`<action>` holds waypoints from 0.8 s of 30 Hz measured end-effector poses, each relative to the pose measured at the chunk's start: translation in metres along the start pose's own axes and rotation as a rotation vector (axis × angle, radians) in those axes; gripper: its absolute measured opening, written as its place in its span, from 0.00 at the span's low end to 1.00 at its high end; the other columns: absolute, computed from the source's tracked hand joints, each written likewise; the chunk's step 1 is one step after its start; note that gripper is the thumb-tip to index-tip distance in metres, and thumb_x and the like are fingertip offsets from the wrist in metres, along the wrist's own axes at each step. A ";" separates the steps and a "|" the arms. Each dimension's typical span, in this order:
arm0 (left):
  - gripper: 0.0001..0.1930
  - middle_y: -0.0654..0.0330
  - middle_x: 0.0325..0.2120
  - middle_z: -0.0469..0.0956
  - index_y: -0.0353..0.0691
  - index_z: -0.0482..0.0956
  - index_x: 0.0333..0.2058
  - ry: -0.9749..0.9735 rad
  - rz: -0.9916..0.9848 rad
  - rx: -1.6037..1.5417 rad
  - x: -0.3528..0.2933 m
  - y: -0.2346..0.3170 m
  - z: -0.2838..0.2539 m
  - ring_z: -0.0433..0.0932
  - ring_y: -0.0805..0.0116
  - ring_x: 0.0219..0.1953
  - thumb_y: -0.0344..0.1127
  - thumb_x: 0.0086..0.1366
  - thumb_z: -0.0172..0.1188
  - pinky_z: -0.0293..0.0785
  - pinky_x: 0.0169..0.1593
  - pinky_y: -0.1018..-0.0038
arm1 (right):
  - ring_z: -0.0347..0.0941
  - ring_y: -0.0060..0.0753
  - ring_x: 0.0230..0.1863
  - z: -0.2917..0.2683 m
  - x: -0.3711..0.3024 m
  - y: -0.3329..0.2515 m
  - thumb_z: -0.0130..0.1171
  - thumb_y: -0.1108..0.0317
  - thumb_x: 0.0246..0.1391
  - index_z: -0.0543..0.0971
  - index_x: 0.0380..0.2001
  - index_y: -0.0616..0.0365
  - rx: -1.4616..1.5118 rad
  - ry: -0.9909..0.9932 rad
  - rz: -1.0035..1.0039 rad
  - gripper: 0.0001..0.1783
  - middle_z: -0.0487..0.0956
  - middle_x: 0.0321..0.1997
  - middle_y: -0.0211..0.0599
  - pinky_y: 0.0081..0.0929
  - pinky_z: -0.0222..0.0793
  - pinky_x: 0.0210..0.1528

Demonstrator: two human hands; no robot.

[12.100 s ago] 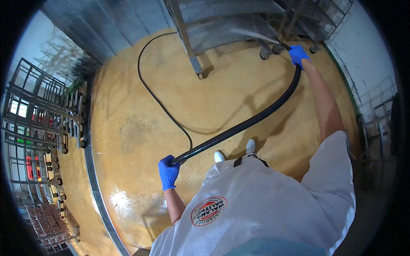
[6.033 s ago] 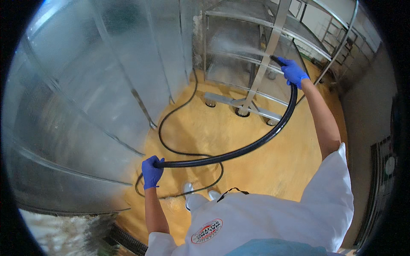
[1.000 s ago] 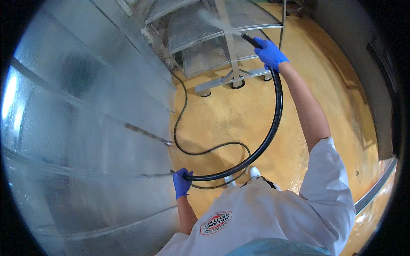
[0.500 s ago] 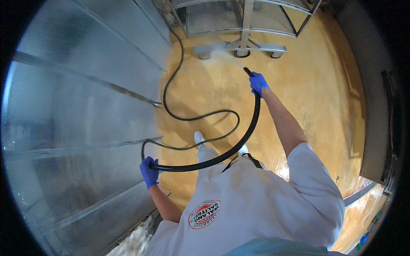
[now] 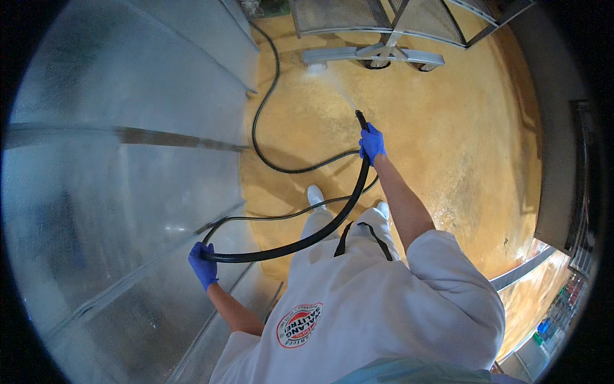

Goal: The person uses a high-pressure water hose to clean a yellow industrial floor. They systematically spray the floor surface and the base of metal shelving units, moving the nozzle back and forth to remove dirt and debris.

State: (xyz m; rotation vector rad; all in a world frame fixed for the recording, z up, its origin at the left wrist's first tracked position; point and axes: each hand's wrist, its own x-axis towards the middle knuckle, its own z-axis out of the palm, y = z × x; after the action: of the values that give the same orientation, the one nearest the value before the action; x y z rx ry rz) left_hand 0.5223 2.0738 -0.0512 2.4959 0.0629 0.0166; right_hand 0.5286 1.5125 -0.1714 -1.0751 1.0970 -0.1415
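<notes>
Right hand (image 5: 373,143) nearer the rack (image 5: 390,40), left hand (image 5: 203,264) farther, their fingers grasp the hose (image 5: 302,244), seemingly splitting aim from support.

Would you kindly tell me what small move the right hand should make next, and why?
Probably a slight turn of the right hand rightward, aiming the black hose at the middle caster of the wheeled metal rack: the water spray reaches the left end of its base bar, while that caster appears outside the stream.
</notes>
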 end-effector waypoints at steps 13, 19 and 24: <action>0.16 0.64 0.12 0.54 0.37 0.60 0.16 -0.104 -0.039 -0.042 0.029 -0.025 0.010 0.53 0.75 0.19 0.22 0.46 0.62 0.53 0.23 0.75 | 0.57 0.25 0.06 0.019 -0.013 -0.031 0.46 0.73 0.52 0.65 0.49 0.53 -0.038 0.153 -0.092 0.19 0.61 0.12 0.28 0.26 0.55 0.06; 0.16 0.60 0.12 0.52 0.37 0.58 0.16 -0.046 0.010 -0.035 0.021 -0.034 0.011 0.52 0.71 0.18 0.22 0.45 0.62 0.52 0.22 0.73 | 0.58 0.27 0.06 0.030 -0.014 -0.047 0.45 0.72 0.52 0.66 0.42 0.53 -0.112 0.155 -0.181 0.12 0.61 0.11 0.29 0.27 0.55 0.06; 0.16 0.60 0.12 0.52 0.37 0.59 0.15 -0.064 -0.071 -0.109 0.019 -0.046 0.011 0.52 0.72 0.17 0.22 0.45 0.62 0.52 0.21 0.73 | 0.57 0.28 0.05 0.048 0.003 -0.051 0.44 0.72 0.52 0.65 0.35 0.53 -0.084 0.224 -0.147 0.06 0.61 0.11 0.29 0.27 0.55 0.07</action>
State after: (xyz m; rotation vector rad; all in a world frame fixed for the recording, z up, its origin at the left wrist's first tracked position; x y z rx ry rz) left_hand 0.5396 2.1052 -0.0876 2.3819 0.1204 -0.0871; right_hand 0.5872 1.5149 -0.1334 -1.2375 1.2323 -0.3422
